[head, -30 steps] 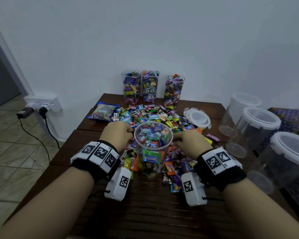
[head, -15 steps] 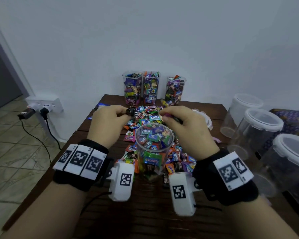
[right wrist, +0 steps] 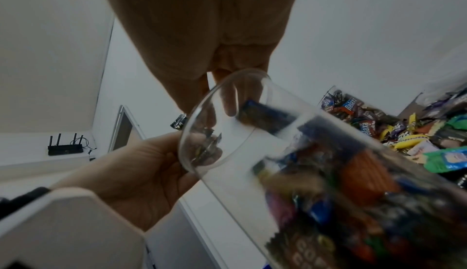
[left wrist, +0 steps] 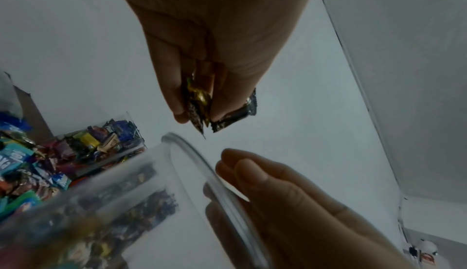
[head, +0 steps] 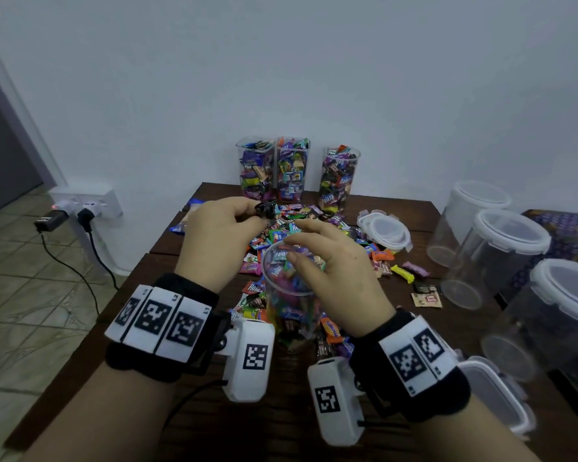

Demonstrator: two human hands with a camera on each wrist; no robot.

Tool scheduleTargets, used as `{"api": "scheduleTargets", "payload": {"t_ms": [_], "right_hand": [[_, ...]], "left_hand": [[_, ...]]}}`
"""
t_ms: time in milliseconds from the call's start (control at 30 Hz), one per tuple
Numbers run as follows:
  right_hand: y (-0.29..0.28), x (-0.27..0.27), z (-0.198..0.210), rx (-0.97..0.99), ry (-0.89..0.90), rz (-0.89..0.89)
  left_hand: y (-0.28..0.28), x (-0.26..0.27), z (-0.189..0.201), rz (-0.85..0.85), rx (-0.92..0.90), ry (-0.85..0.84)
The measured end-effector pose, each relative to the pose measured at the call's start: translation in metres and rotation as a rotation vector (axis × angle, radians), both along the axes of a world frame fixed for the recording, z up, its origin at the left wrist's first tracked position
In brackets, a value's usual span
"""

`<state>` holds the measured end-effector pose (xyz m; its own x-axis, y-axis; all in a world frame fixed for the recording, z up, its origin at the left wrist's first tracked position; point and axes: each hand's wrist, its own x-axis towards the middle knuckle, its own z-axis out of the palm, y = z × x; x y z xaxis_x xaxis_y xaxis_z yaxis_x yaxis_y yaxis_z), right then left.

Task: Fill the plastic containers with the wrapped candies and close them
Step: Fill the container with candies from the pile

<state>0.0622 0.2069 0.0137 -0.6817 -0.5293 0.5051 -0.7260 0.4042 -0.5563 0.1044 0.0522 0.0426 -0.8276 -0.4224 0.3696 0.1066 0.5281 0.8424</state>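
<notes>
A clear round container, nearly full of wrapped candies, stands in the middle of the wooden table. Loose candies in a pile lie around and behind it. My left hand hovers just behind and left of the rim, pinching a few dark and gold candies. My right hand is spread over the container's mouth with its fingers straight and relaxed. In the right wrist view a blue candy sits just inside the rim below my fingertips.
Three filled open containers stand at the table's back edge by the wall. Stacked lids lie right of the pile. Three empty lidded containers stand at the right, with another lid near the front right. A power strip is at the left.
Both hands lifted from the candy pile beside the container to above it. The right hand moved over the mouth and its fingers straightened; the left still holds its candies.
</notes>
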Motion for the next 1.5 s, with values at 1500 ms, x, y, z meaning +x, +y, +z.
{"api": "scheduleTargets", "payload": {"t_ms": [1500], "right_hand": [[0.041,0.006,-0.058,0.11,-0.428,-0.07]], "left_hand": [[-0.011,0.013,-0.04,0.035,-0.189,-0.324]]}}
